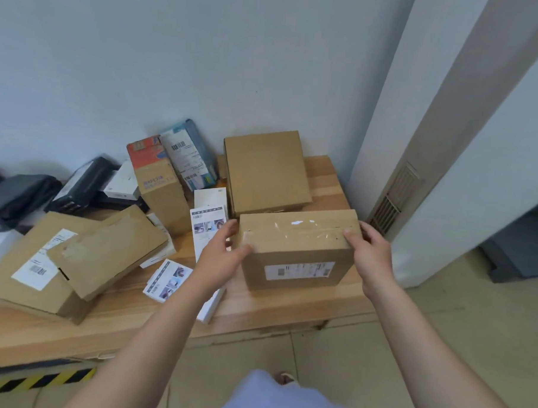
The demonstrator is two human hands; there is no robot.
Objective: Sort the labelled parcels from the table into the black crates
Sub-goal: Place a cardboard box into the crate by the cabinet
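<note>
Head view: we record the wooden table (287,309) carrying a scatter of parcels, the black crates out of view. At the table's three o'clock end sits the taped brown parcel (296,248), its label facing us and its long axis running nine to three o'clock. A second plain carton (266,169) lies just beyond it at twelve o'clock. The left hand (219,251) curls its fingers round the parcel's nine o'clock end; the right hand (368,254) grips the three o'clock end, thumb on top. Both hands stand equally near, so we judge a two-handed lift comes next.
</note>
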